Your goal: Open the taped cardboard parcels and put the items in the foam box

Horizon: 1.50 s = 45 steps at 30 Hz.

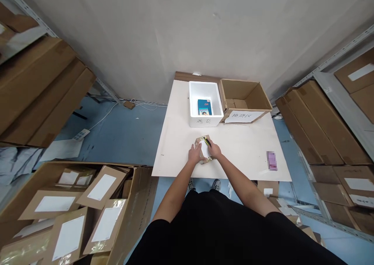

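Observation:
A small brown cardboard parcel [203, 149] with a white label lies near the front edge of the white table [239, 148]. My left hand [194, 154] rests against the parcel's left side with its fingers curled on it. My right hand [214, 149] is closed on a dark tool with a yellow stripe [207, 141], held over the top of the parcel.
A white foam box [204, 117] with a blue packet [204, 107] inside and an open cardboard box [245, 97] stand at the table's back. A pink item [272, 160] lies at the right. A large carton of labelled parcels [70, 210] sits on the floor at left. Shelves of cartons flank both sides.

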{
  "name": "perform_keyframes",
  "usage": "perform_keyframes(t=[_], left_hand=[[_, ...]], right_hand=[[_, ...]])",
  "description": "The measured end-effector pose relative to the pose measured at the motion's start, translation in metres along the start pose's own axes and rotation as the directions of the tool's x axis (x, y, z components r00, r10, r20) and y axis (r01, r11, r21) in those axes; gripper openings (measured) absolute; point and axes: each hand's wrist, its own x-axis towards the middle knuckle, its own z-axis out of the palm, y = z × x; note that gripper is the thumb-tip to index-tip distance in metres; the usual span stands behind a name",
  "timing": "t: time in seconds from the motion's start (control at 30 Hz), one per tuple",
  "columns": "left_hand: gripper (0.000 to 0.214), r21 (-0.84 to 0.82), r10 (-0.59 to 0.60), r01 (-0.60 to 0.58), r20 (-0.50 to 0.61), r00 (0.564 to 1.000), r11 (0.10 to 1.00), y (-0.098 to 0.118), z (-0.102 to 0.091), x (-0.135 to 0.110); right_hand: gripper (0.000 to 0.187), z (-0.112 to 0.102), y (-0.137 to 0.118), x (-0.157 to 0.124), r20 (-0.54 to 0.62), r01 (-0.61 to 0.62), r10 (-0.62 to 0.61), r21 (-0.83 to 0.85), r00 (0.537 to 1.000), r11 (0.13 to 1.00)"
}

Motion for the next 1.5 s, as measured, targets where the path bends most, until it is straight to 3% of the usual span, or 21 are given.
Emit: perform_keyframes(t=[0.23, 0.43, 0.57, 0.77, 1.0, 1.07, 1.13, 1.2, 1.27, 1.37, 1.5], left_hand=[[0.122, 0.01, -0.067, 0.067, 0.038, 0.997, 0.998, 0.007, -0.002, -0.002], [0.12, 0.0, -0.053, 0.053, -0.006, 0.999, 0.999, 0.004, -0.001, -0.006], [0.118, 0.0, -0.053, 0.053, -0.026, 0.998, 0.999, 0.003, 0.001, -0.006], [0.121, 0.019, -0.064, 0.064, -0.034, 0.997, 0.998, 0.003, 0.002, -0.003], [0.122, 0.032, -0.083, 0.085, -0.063, 0.995, 0.996, 0.001, 0.002, -0.002], [0.121, 0.036, -0.077, 0.08, -0.078, 0.994, 0.996, 0.003, 0.005, -0.001], [0.119, 0.038, -0.076, 0.08, -0.099, 0.992, 0.996, 0.01, 0.012, 0.0], [0.116, 0.04, -0.089, 0.095, -0.125, 0.988, 0.995, 0.023, 0.023, 0.0], [0.114, 0.044, -0.118, 0.126, -0.16, 0.98, 0.991, 0.041, 0.036, -0.004], [0.105, 0.058, -0.166, 0.18, -0.197, 0.966, 0.982, 0.068, 0.057, -0.012], [0.087, 0.116, -0.16, 0.178, -0.154, 0.975, 0.977, 0.089, 0.078, -0.024]], right_hand=[[0.062, -0.002, -0.023, 0.001, 0.144, 0.012, 0.044, -0.37, 0.989, 0.929], [0.066, -0.013, -0.032, -0.01, 0.207, 0.0, 0.103, -0.443, 0.973, 0.897], [0.078, -0.02, -0.035, -0.024, 0.288, -0.051, 0.192, -0.433, 0.938, 0.9], [0.063, -0.027, -0.02, -0.067, 0.366, -0.138, 0.246, -0.297, 0.898, 0.945], [0.062, -0.031, 0.02, -0.118, 0.404, -0.114, 0.262, -0.353, 0.876, 0.928], [0.06, -0.034, 0.037, -0.125, 0.348, -0.154, 0.267, -0.318, 0.899, 0.935], [0.06, -0.032, 0.054, -0.123, 0.187, -0.204, 0.255, -0.255, 0.949, 0.945], [0.064, -0.026, 0.067, -0.113, -0.002, -0.262, 0.266, -0.165, 0.964, 0.951], [0.074, -0.016, 0.075, -0.096, -0.102, -0.336, 0.329, -0.06, 0.939, 0.94], [0.085, -0.007, 0.081, -0.065, -0.128, -0.43, 0.431, 0.034, 0.893, 0.902], [0.088, -0.019, 0.093, -0.031, -0.171, -0.42, 0.424, 0.062, 0.889, 0.906]])
